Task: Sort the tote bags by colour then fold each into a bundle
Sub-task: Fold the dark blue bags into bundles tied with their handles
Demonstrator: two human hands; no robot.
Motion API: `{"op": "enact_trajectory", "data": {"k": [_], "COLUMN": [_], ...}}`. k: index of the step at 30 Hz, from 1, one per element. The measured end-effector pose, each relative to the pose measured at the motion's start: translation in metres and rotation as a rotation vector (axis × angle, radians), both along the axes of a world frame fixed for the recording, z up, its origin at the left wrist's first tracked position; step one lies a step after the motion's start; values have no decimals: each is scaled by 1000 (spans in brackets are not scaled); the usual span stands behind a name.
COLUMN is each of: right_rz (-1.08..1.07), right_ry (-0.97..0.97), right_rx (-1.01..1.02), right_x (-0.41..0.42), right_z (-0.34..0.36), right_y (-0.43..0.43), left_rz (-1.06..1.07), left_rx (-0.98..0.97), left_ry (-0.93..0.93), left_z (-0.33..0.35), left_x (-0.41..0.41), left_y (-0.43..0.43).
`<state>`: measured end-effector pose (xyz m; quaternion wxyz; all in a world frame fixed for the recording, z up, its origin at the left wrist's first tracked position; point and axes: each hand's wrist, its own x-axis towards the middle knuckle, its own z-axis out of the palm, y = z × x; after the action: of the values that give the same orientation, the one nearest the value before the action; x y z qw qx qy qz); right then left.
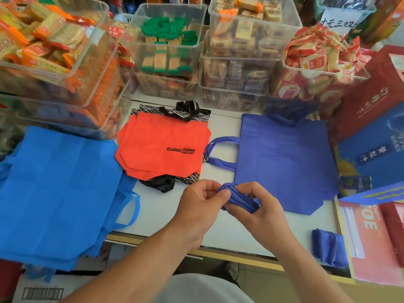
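Both forearms rise from six o'clock and meet just below centre, over the white table (218, 235). Between them is a rolled dark-blue tote bag (239, 201). The left hand (200, 204) curls round its near end with the thumb pressed on top, and the right hand (261, 207) pinches the other end with bent fingers. Neither hand is slack.

A finished dark-blue bundle (329, 248) lies at four o'clock, and a flat dark-blue tote bag (284, 158) waits at two o'clock. The orange-red tote bags (161, 145) are stacked at twelve on a black patterned bag (192, 114). The light-blue tote bags (56, 189) spread at nine o'clock, so the sorting looks done.

The fabric looks stiff and springy. If either pinch eases before the tail is tucked, the roll will likely spring open. The light-blue stack overhangs the table's near edge, and a nudge from the left elbow could slide it off.
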<state>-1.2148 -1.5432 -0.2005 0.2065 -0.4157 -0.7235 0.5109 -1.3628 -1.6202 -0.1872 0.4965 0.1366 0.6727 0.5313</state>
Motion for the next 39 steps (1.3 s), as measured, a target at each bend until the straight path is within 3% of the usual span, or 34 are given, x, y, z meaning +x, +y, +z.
{"op": "enact_trajectory", "data": {"k": [6,11,16,21,23,26,39], "right_rz": [76,119,183,66,94,164,484], "right_ry": [-38,-1,-108,-4,3,47,-2], "right_rx": [11,29,195,-50,-65,-138,-75], "right_x": [23,53,72,85,86,88,100], "right_z": [-2,-10,-12,-3,0,6,36], "right_y": [10,30,51,72,80,84,92], "left_rz": [-23,-118,26,39,117,213,-100], "left_rx": [69,89,96,154,192,202,153], "left_ry": [427,938,763,670,548,558,578], "left_z": [-10,-14,-11,-9,-5,0,13], "left_x": [29,75,122,133,130,122,107], "left_y": [9,26,39,34,32,33,22]}}
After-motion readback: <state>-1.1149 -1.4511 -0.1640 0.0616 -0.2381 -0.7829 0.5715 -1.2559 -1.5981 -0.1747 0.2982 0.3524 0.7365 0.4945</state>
